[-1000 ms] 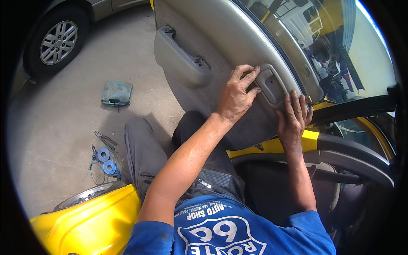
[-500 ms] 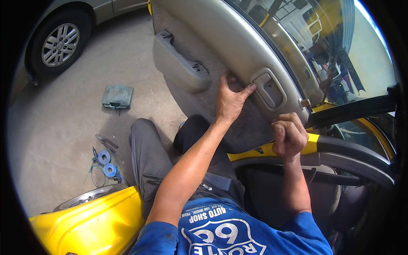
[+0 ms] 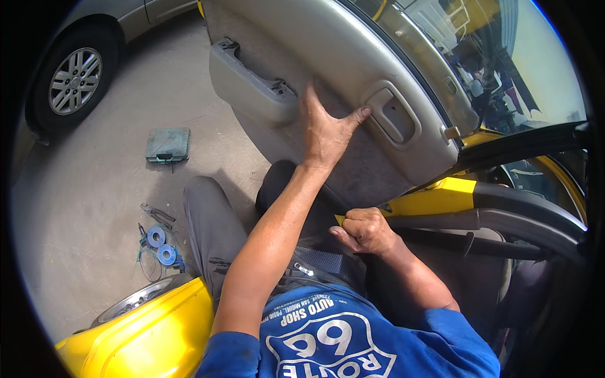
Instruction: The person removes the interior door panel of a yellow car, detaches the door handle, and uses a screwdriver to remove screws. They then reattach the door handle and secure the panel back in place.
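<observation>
The right hand (image 3: 363, 231), curled closed, has drawn back; whether it holds anything is unclear. Farther out, the left hand (image 3: 324, 129) rests spread on the door panel (image 3: 353, 50), alone now at the inner handle (image 3: 383, 118) beside its thumb.

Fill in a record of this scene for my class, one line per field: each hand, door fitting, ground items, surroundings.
Left hand: spread over the grey moulded door panel, thumb tip by the rim of the grey, oval, recessed handle
Right hand: curled, away from the panel; whether it holds anything is hidden
Door fitting: long grey armrest, left of the handle
Ground items: flat grey-green case, dark-handled metal pliers, two round blue spools
Surroundings: silver spoked wheel with black tyre, upper left
</observation>
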Action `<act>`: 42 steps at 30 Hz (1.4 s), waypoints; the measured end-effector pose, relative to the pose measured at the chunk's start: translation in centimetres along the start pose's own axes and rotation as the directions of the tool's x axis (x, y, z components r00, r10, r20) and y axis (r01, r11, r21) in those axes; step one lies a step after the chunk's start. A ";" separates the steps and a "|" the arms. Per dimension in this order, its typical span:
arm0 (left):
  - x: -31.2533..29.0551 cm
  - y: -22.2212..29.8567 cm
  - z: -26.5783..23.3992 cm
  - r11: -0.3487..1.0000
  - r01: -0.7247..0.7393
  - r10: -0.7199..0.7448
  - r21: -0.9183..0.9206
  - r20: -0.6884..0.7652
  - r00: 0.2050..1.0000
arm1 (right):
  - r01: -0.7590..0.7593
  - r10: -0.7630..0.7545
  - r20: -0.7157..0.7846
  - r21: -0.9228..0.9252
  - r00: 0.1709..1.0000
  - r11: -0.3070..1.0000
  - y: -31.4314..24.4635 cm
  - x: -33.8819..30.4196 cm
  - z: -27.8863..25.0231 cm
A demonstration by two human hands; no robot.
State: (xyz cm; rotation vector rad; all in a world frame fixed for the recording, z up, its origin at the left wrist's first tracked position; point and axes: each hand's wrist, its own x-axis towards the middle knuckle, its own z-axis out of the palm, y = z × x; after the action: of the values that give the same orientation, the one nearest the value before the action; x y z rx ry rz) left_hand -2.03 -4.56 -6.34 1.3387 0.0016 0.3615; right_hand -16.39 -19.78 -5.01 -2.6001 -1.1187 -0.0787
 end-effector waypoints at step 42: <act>6.9 3.5 4.0 -0.614 -0.365 0.706 0.700 0.693 0.142 | -0.994 0.980 0.167 0.019 0.111 0.110 7.0 -50.8 37.5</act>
State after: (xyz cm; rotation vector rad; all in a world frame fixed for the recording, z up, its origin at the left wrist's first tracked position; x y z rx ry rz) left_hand 4.45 -5.90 -0.65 2.5522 -0.6587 2.2890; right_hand -49.29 -48.54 -51.14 -2.6311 0.8602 0.4483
